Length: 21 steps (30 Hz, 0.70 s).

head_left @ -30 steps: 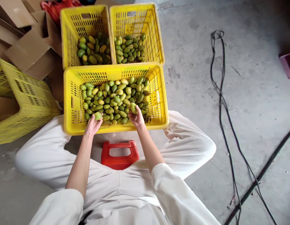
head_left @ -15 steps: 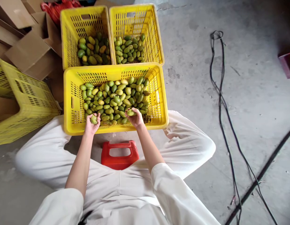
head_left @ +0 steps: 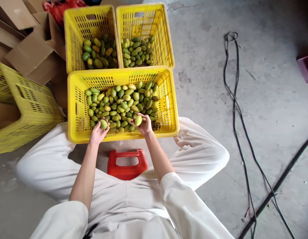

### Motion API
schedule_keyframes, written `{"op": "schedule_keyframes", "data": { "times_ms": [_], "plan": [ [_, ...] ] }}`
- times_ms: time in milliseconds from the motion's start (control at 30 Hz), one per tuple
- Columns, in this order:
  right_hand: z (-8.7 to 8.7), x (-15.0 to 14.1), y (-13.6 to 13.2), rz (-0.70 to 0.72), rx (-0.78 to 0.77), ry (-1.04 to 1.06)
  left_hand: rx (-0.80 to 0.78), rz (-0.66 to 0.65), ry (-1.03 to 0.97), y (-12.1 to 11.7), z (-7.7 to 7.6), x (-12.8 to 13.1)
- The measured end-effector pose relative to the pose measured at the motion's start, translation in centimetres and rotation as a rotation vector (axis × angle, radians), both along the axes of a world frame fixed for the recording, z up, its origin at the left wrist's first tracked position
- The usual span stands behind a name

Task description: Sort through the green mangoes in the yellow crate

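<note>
**Both turned, neither set down**

At far left, a yellow side crate (head_left: 36, 103) stands tilted in view near your leg, with cardboard boxes (head_left: 29, 49) heaped behind it. Next comes the rear left crate (head_left: 74, 43), with fruit low inside.

Your left hand (head_left: 97, 133) is palm up at the near edge of the front crate (head_left: 124, 136), loosely cradling the left fruit (head_left: 103, 124) on its fingers. Half a second ago those fingers curled tighter around it; now they have loosened and more of its skin faces you.

Between your hands, the pile (head_left: 124, 103) in the front crate looks unchanged. Below it is a red plastic piece (head_left: 127, 172).

Your right hand (head_left: 146, 126), also over the near edge, grasps the right fruit (head_left: 138, 120) between thumb and fingers. It stood higher a second ago, then lay sideways; now a paler side shows. The turning means each fruit presents a different face, and I judge you are not finished handling either.

Beyond, the rear right crate (head_left: 163, 39) holds greener fruit. Farther right, black cables (head_left: 234, 99) lie on the floor.
</note>
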State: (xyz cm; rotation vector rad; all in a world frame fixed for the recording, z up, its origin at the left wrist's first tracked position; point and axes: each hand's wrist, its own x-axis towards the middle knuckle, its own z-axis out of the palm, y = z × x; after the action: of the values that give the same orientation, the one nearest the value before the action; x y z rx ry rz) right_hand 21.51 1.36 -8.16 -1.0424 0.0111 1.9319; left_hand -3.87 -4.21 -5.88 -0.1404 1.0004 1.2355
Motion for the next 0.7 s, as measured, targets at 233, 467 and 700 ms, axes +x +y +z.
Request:
{"op": "schedule_keyframes", "data": {
  "times_ms": [233,467,700],
  "plan": [
    [-0.1,-0.1,0.1,0.077,0.009,-0.033,0.016,-0.026,-0.034,0.7,0.6,0.3],
    [-0.9,0.0,0.1,-0.063,0.012,-0.102,-0.065,0.009,0.007,1.4,0.4,0.2],
    [-1.5,0.2,0.3,-0.209,0.003,-0.069,-0.015,0.152,-0.015,1.4,0.2,0.2]
  ]
}}
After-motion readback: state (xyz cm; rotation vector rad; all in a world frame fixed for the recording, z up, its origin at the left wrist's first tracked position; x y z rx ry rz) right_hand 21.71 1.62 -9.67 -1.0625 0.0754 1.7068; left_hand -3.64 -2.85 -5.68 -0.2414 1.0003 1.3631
